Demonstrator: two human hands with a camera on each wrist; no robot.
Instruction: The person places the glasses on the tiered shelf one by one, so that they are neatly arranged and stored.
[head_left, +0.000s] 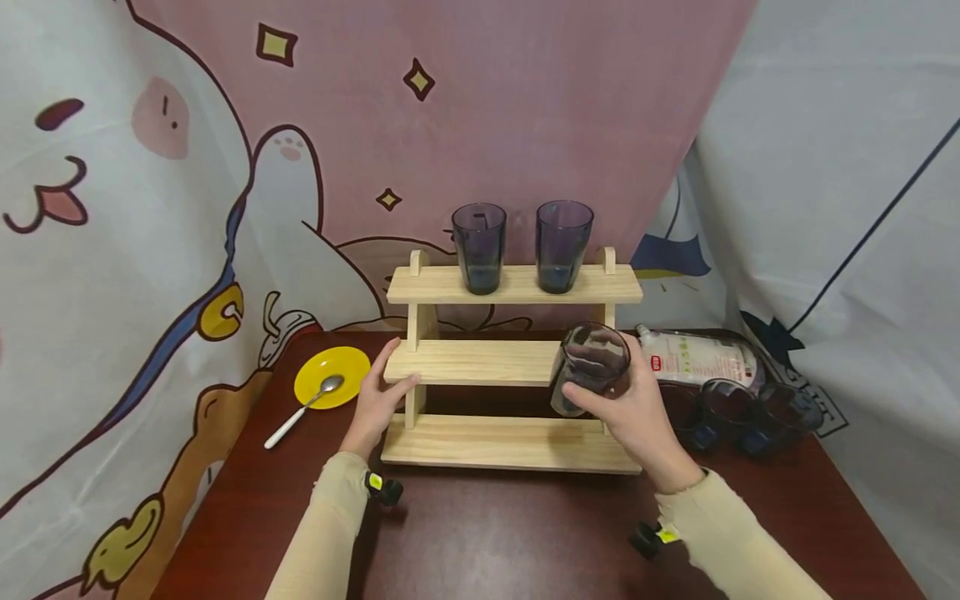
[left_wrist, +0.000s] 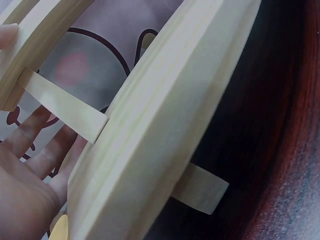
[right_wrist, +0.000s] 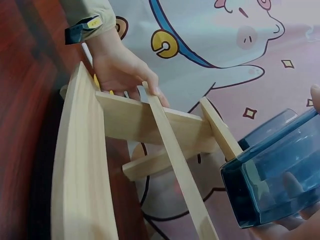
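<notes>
A three-tier wooden rack [head_left: 472,363] stands on the dark table. My left hand [head_left: 371,410] grips the left end of its middle shelf, thumb on the front; in the right wrist view this hand [right_wrist: 122,67] reaches round the board. Held in my right hand [head_left: 637,412] is a tinted drinking glass [head_left: 596,354], tilted, in front of the middle shelf's right end. The right wrist view shows the glass [right_wrist: 280,175] with its square base toward the rack. Two more drinking glasses, a left one [head_left: 480,250] and a right one [head_left: 564,246], stand upright on the top shelf.
Left of the rack lies a yellow plate [head_left: 313,371] with a white-handled spoon [head_left: 296,422] across its edge. To the right are two tinted glasses [head_left: 723,408] and a white printed pouch [head_left: 701,354]. A patterned cloth [head_left: 525,108] hangs behind the table.
</notes>
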